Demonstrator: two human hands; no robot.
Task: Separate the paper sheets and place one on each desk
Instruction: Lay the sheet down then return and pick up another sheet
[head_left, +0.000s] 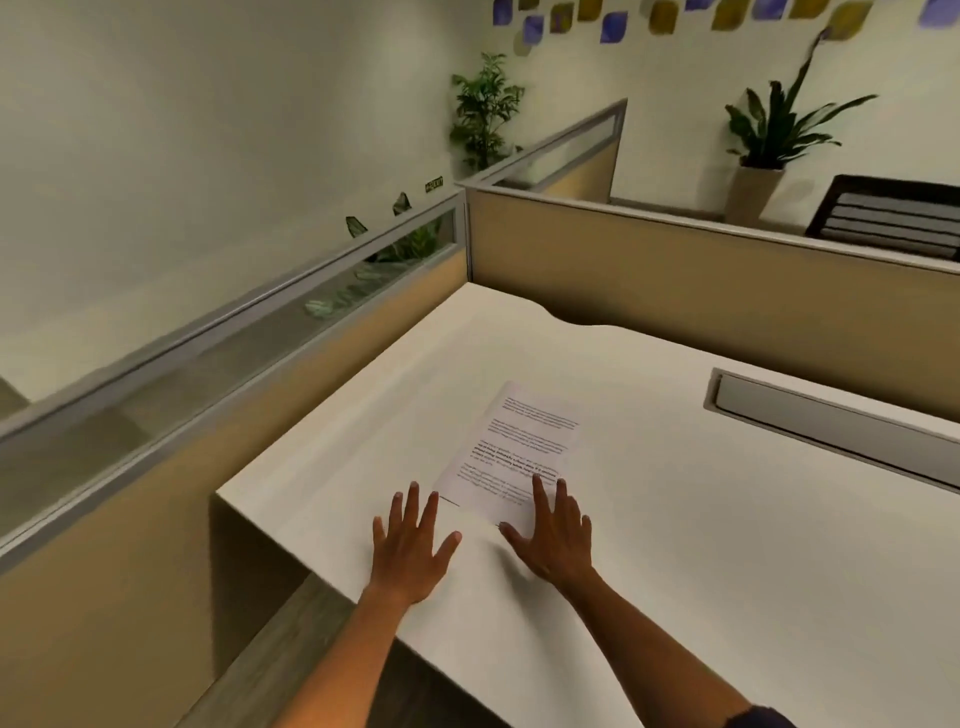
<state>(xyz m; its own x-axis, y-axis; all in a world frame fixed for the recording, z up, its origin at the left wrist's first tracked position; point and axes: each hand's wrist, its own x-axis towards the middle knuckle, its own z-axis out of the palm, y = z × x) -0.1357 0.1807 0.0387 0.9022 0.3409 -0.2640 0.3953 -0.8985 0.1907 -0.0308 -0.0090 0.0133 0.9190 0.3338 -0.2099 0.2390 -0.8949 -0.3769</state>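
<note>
grip released: both hands (483, 540) flat; printed sheet (511, 447) on desk (727, 545), text unreadable.

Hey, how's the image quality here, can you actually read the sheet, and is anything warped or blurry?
Head view: wide-angle warp bends the partition and desk edges; the printed sheet is too soft to read; lighting is even, with only a faint shadow under the right hand; no glare.

Both hands flat, palms down, fingers spread, pointing approx 12 o'clock. Left hand (410, 545) at 9 o'clock of right hand (556, 535), apart. Forearms bare, extended fwd, converging from 6 o'clock.
</note>
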